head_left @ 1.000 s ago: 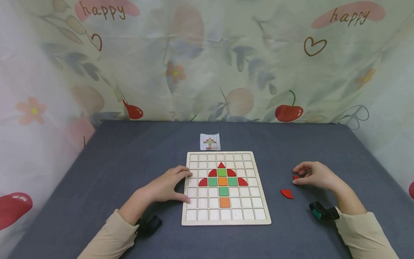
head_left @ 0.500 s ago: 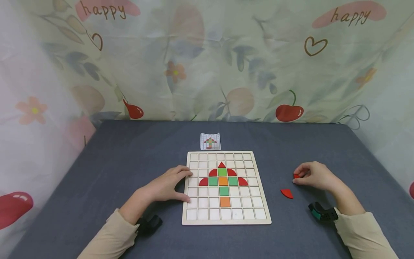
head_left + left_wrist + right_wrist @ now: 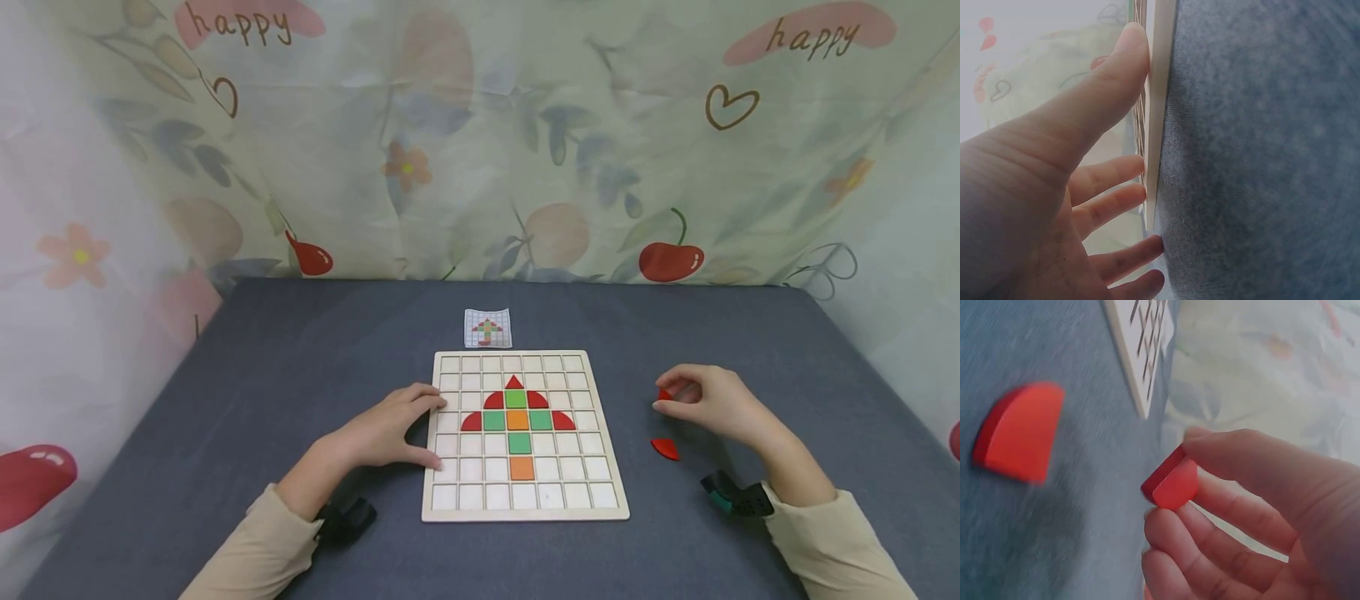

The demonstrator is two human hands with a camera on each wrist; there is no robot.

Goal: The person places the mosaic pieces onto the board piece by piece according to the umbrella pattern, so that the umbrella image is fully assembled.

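Observation:
My left hand (image 3: 386, 429) rests at the left edge of a white gridded board (image 3: 459, 500), thumb and fingertips on its rim, fingers spread and fairly straight. Red, green and orange pieces form an arrow-like figure in the board's squares, with an orange square (image 3: 521, 468) lowest. To the right of the board, my right hand (image 3: 708, 404) pinches a red quarter-circle piece (image 3: 1175, 481) between thumb and fingers, above the table. A second red quarter-circle piece (image 3: 664, 449) lies on the cloth just in front of that hand; its curved side and straight edges show in the right wrist view.
A small picture card (image 3: 487, 328) with a similar coloured figure on a grid lies behind the board. Dark grey cloth (image 3: 300, 350) covers the table. A patterned curtain (image 3: 480, 150) hangs along the back and sides.
My right hand has lifted the red quarter-circle piece and moved left with it, toward the board. The left hand and the pieces on the board have stayed put.

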